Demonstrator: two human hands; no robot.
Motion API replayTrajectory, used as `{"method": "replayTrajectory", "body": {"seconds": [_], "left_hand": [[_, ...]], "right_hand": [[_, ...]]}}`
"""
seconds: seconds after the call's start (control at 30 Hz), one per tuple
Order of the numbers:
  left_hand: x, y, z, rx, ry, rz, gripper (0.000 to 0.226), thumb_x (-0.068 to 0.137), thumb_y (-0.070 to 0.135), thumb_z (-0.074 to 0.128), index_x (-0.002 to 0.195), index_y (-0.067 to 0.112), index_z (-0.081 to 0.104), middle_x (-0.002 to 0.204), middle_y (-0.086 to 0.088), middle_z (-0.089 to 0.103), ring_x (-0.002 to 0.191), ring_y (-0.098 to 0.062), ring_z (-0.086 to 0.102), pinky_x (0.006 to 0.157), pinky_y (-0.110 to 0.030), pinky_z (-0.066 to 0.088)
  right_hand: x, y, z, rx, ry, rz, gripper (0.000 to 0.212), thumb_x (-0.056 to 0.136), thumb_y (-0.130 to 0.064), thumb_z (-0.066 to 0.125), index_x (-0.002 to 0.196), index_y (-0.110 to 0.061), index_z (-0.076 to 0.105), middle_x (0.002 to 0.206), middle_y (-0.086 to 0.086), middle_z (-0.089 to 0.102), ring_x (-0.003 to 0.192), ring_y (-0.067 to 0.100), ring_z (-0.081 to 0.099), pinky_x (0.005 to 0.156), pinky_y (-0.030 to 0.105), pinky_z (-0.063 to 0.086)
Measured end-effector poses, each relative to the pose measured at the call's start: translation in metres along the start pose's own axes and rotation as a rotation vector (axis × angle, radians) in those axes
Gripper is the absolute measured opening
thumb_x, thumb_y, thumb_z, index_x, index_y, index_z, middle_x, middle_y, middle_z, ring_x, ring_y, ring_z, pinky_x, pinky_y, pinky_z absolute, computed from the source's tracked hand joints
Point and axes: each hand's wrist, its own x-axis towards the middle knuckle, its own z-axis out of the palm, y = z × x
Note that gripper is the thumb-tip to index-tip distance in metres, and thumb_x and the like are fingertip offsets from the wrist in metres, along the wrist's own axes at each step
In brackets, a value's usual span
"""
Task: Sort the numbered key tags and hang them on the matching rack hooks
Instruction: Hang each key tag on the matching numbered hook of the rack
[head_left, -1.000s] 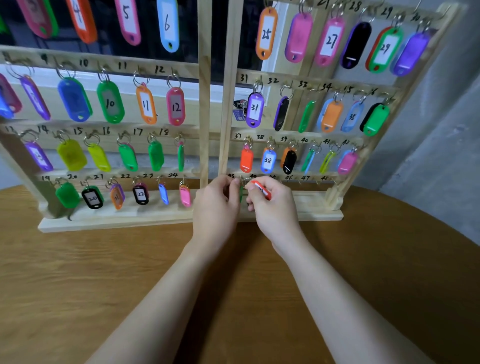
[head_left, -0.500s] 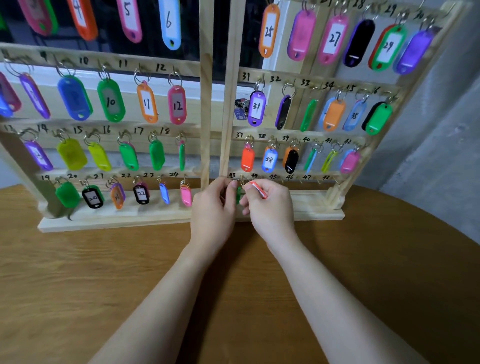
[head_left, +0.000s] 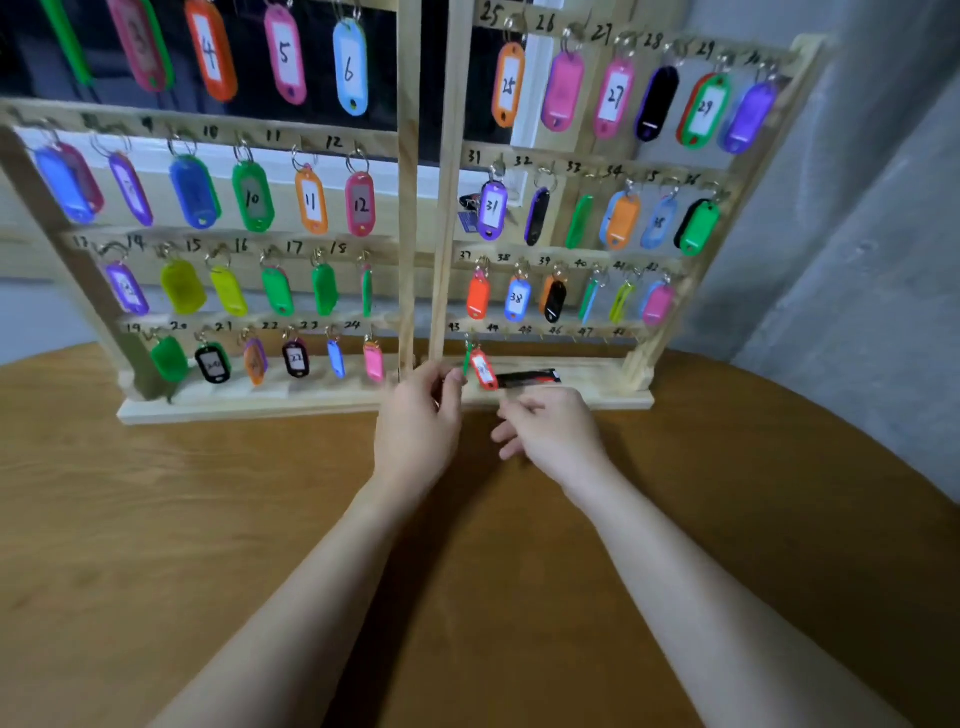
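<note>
Round wooden tabletop (head_left: 156, 519), grey wall (head_left: 857, 260) to the right, two wooden racks side by side at the far edge.

Left rack (head_left: 408, 208): hooks numbered up to 24, each visible hook carrying a coloured tag. Judged complete as far as visible.

Right rack (head_left: 644, 400): rows 25 onward, 31 onward and 37 onward filled. Bottom row, marked 43 to 48: tags at the hook under 43 (head_left: 455, 327) only; hooks under 44 to 48 (head_left: 556, 338) bare.

Red tag (head_left: 484, 369) with white label: hanging at the 43 hook, tilted, beside a thin green tag (head_left: 467, 358) seen edge-on. Number on the label unreadable owing to blur.

Left hand (head_left: 418, 415): fingers curled, thumb and fingertips pinched at the lower end of the green tag; exact contact hard to confirm.

Right hand (head_left: 550, 431): just below the red tag, not touching it, fingers loosely bent, holding nothing.

Black and red flat object (head_left: 530, 378): lying on the right rack's base, behind the right hand.

Progress estimate: close to the end. Remaining, by judgement: five bottom hooks, 44 to 48. No loose tags visible on the tabletop; supply for those hooks not shown.
</note>
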Motion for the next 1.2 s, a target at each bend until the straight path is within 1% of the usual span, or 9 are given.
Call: {"method": "replayTrajectory", "body": {"seconds": [0.27,0.4,0.5,0.63,0.7,0.83,0.9,1.0,1.2], "left_hand": [[-0.091,0.044,-0.033,0.197,-0.356,0.164,0.019,0.1,0.033,0.057,0.086,0.025,0.066,0.068,0.008,0.062,0.065,-0.013,0.058,0.065,-0.036,0.052],[-0.142,0.061,-0.047,0.275,-0.468,0.239,0.018,0.1,0.037,0.055,0.09,0.027,0.066,0.075,0.009,0.066,0.069,-0.012,0.062,0.065,-0.035,0.053],[-0.178,0.072,-0.054,0.313,-0.539,0.267,0.018,0.1,0.038,0.054,0.097,0.026,0.067,0.078,0.012,0.064,0.072,-0.012,0.063,0.063,-0.027,0.049],[-0.227,0.078,-0.062,0.308,-0.603,0.285,0.021,0.1,0.041,0.053,0.097,0.026,0.067,0.073,0.012,0.062,0.069,-0.014,0.063,0.063,-0.033,0.05],[-0.248,0.079,-0.065,0.258,-0.654,0.298,0.019,0.099,0.041,0.053,0.1,0.028,0.067,0.078,0.01,0.067,0.07,-0.011,0.063,0.067,-0.035,0.053],[-0.277,0.088,-0.064,0.077,-0.762,0.381,0.015,0.098,0.031,0.059,0.107,0.024,0.07,0.095,0.014,0.069,0.087,-0.004,0.062,0.083,-0.021,0.047],[-0.285,0.087,-0.062,0.057,-0.779,0.431,0.02,0.097,0.031,0.061,0.113,0.022,0.07,0.099,0.012,0.065,0.094,-0.005,0.06,0.089,-0.024,0.045],[-0.293,0.081,-0.06,0.184,-0.766,0.475,0.027,0.097,0.043,0.059,0.12,0.033,0.068,0.095,0.017,0.053,0.095,-0.002,0.053,0.087,-0.031,0.039],[-0.295,0.08,-0.06,0.187,-0.708,0.471,0.011,0.096,0.035,0.062,0.103,0.032,0.07,0.093,0.018,0.056,0.092,-0.001,0.053,0.083,-0.025,0.036]], "right_hand": [[-0.121,0.014,-0.06,-0.257,-0.055,-0.121,0.023,0.103,-0.03,0.056,0.091,-0.02,0.073,0.073,-0.008,0.074,0.063,0.007,0.068,0.062,0.024,0.053],[-0.18,0.04,-0.079,-0.211,-0.017,-0.144,0.023,0.1,-0.026,0.059,0.082,-0.02,0.072,0.068,-0.007,0.072,0.063,0.001,0.065,0.069,0.027,0.054],[-0.218,0.067,-0.085,-0.19,0.019,-0.154,0.022,0.097,-0.022,0.062,0.078,-0.017,0.07,0.062,-0.006,0.069,0.06,0.01,0.065,0.067,0.037,0.054],[-0.265,0.097,-0.086,-0.234,0.063,-0.161,0.02,0.094,-0.022,0.067,0.074,-0.018,0.068,0.057,-0.003,0.063,0.055,0.017,0.055,0.058,0.03,0.042],[-0.284,0.103,-0.085,-0.298,0.082,-0.156,0.021,0.093,-0.027,0.069,0.073,-0.022,0.066,0.057,-0.01,0.059,0.053,0.012,0.049,0.06,0.027,0.038],[-0.32,0.098,-0.085,-0.524,0.058,-0.087,0.022,0.087,-0.053,0.068,0.08,-0.033,0.063,0.069,-0.014,0.059,0.067,0.006,0.054,0.062,0.03,0.044],[-0.334,0.095,-0.084,-0.635,0.032,-0.069,0.03,0.085,-0.064,0.065,0.09,-0.034,0.064,0.074,-0.013,0.057,0.076,0.005,0.054,0.066,0.03,0.041],[-0.343,0.094,-0.077,-0.723,0.011,-0.075,0.034,0.086,-0.066,0.063,0.096,-0.033,0.063,0.082,-0.015,0.053,0.085,0.009,0.052,0.07,0.031,0.034],[-0.34,0.098,-0.071,-0.715,0.027,-0.086,0.028,0.093,-0.053,0.063,0.079,-0.029,0.059,0.073,-0.013,0.051,0.081,0.008,0.049,0.069,0.03,0.032]]}}
